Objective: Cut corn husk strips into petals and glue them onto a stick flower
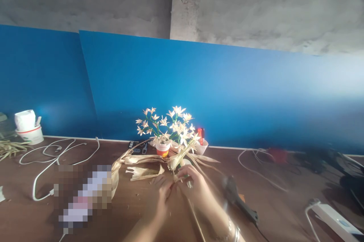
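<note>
My right hand (195, 185) is closed in a pinch on a small pale piece of dried husk (176, 177), at the front of the desk's middle. Close against it, my left hand (162, 190) has its fingertips pressed together; blur hides what they grip. Just beyond the hands lies a bunch of dried husks (178, 160). Behind it, cream husk flowers (179, 126) on green stems rise from a red and white cup (163, 150). Another loose husk piece (145, 173) rests flat, left of the bunch.
A black corded tool (241, 202), resembling a glue gun, lies beside my right forearm. White cables (51, 164) sprawl at left, near a pixelated patch. Further out are a white tub (30, 135), a white cup (201, 147) and a power strip (337, 221). Blue panels (199, 82) border the back.
</note>
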Available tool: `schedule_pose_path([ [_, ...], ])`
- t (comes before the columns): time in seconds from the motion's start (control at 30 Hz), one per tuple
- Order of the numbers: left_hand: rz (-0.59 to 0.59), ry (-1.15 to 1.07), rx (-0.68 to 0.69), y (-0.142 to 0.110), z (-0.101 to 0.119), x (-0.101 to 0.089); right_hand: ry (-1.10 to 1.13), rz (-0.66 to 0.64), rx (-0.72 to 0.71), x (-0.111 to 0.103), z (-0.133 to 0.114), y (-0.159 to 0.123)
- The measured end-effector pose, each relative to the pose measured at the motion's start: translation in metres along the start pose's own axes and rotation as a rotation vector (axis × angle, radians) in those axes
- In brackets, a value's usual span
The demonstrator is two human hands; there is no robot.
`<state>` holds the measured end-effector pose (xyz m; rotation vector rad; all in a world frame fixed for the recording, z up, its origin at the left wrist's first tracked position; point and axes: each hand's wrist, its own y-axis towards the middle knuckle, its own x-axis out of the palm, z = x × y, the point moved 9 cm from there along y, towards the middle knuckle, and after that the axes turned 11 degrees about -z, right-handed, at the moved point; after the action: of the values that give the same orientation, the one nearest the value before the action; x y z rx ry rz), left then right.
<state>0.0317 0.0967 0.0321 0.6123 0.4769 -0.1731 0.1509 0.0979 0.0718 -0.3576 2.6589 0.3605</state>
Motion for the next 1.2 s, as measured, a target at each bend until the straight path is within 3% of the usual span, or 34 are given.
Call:
schedule_pose_path([
  [0.1,-0.039,0.124,0.016,0.0,0.013,-0.009,0.154,0.047,-0.006,-0.006,0.0,-0.002],
  [0.2,0.005,0.138,0.064,-0.003,0.023,-0.02,0.275,0.077,0.108,-0.009,0.005,-0.003],
  [0.37,-0.074,0.133,0.159,-0.009,0.032,-0.017,0.459,-0.049,0.196,0.005,-0.005,-0.001],
  [0.47,-0.058,0.134,0.224,-0.011,0.038,-0.019,0.553,-0.125,0.205,0.016,-0.008,0.0],
  [0.63,0.006,0.183,0.303,-0.012,0.043,-0.024,0.536,-0.153,0.209,0.022,-0.01,0.001],
  [0.9,-0.004,0.143,0.278,-0.01,0.035,-0.024,0.436,-0.174,0.25,0.021,-0.01,0.005],
  [1.2,0.085,0.181,0.298,-0.008,0.051,-0.037,0.274,-0.168,0.234,0.01,-0.022,0.005],
])
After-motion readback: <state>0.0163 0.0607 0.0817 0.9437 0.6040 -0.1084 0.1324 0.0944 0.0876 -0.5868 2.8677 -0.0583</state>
